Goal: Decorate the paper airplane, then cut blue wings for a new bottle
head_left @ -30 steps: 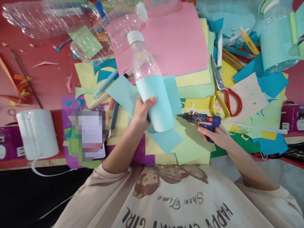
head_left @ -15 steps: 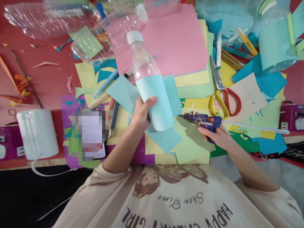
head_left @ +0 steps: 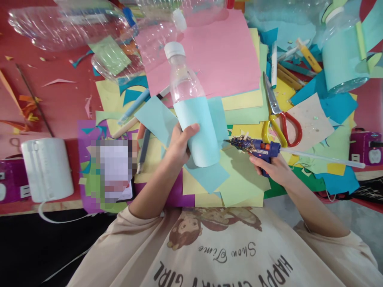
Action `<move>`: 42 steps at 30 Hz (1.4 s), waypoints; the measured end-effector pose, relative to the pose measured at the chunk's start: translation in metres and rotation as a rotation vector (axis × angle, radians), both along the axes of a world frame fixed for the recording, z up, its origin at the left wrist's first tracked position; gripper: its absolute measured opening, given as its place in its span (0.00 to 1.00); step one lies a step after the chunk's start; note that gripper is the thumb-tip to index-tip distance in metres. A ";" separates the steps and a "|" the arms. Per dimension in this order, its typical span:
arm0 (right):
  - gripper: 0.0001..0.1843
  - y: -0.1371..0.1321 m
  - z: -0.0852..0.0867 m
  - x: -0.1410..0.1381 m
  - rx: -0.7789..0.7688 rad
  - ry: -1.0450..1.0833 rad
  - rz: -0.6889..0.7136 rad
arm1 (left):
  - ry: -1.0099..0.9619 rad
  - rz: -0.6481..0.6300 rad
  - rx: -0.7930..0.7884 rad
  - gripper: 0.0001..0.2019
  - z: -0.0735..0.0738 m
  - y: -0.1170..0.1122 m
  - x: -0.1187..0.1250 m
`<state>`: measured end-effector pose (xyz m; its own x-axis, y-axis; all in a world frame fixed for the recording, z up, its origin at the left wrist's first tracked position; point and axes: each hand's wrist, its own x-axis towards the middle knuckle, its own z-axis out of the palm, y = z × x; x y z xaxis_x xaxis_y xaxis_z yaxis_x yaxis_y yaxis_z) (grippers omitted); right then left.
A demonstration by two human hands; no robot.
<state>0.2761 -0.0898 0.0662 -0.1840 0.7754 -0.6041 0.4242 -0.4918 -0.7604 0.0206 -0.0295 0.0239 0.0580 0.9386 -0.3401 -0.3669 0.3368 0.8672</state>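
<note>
A gluing step seems to be in hand. The bottle (head_left: 191, 93), wrapped in pale blue paper (head_left: 205, 143), is held near the centre over the worktop (head_left: 60, 107), its cap (head_left: 174, 50) toward eleven o'clock. The left hand (head_left: 180, 146) has its grip clamped around the wrapped side; the right hand (head_left: 275, 168) grips the glue gun (head_left: 266, 149) at the bottle's four o'clock. The next move probably calls for a steady bottle and careful aim; whether the nozzle (head_left: 231, 141) touches paper cannot be told.
</note>
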 end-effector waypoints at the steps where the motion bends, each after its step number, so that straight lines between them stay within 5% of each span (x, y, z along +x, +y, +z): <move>1: 0.20 0.001 0.000 -0.001 0.009 0.007 -0.003 | 0.002 0.003 0.006 0.26 0.000 0.000 0.000; 42: 0.17 0.053 0.019 -0.011 0.289 0.046 -0.152 | -0.009 -0.149 -0.051 0.29 0.009 -0.006 0.008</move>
